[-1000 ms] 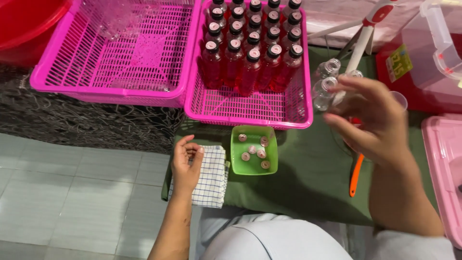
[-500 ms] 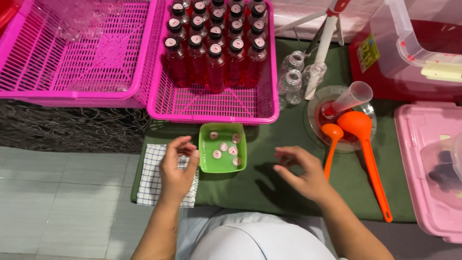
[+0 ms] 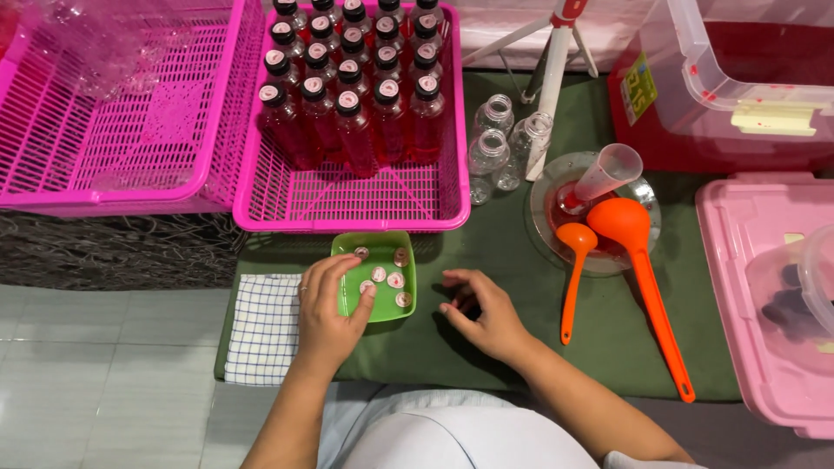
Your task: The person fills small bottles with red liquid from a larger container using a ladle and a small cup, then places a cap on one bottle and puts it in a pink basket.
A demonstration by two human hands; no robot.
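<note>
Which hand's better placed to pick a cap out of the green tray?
Left. The left hand already lies over the green tray, its fingers among the bottle caps. The right hand rests on the green cloth beside the tray, apart from it, fingers curled.

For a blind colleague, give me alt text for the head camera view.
A person's left hand reaches into a small green tray of bottle caps while the right hand rests on the green mat; behind, a pink basket holds capped bottles of red liquid.
</note>
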